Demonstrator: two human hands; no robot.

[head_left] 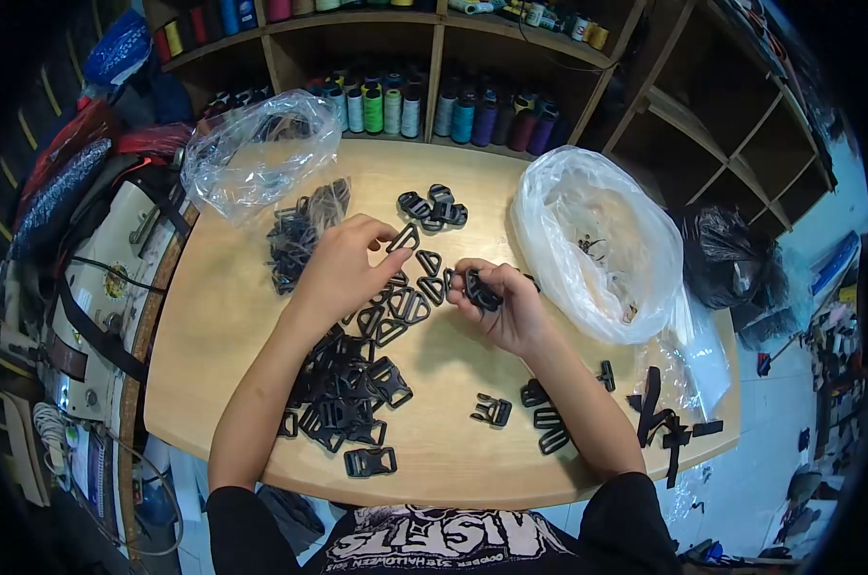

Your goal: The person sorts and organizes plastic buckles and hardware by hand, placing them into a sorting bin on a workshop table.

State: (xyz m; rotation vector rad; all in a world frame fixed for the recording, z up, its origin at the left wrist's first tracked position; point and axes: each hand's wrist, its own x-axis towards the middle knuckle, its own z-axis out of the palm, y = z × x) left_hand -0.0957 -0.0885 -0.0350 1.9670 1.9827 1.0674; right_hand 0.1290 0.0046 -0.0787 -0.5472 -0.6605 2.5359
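Note:
My left hand [343,268] pinches a black triangular plastic ring [404,239] between thumb and forefinger, just above a row of similar triangle rings [410,305] on the wooden table [233,316]. My right hand [511,302] is closed on a black plastic buckle piece [480,290] with a loop of strap. A big heap of black buckles and rings [343,393] lies under my left forearm. Another small cluster of buckles [434,208] sits farther back.
A white plastic bag [597,240] stands open at the right. A clear bag [257,153] with parts lies at the back left, beside a pile of strap pieces [295,244]. Loose buckles [539,417] and black straps [669,422] lie near the front right edge. Thread spools [424,110] fill the shelves behind.

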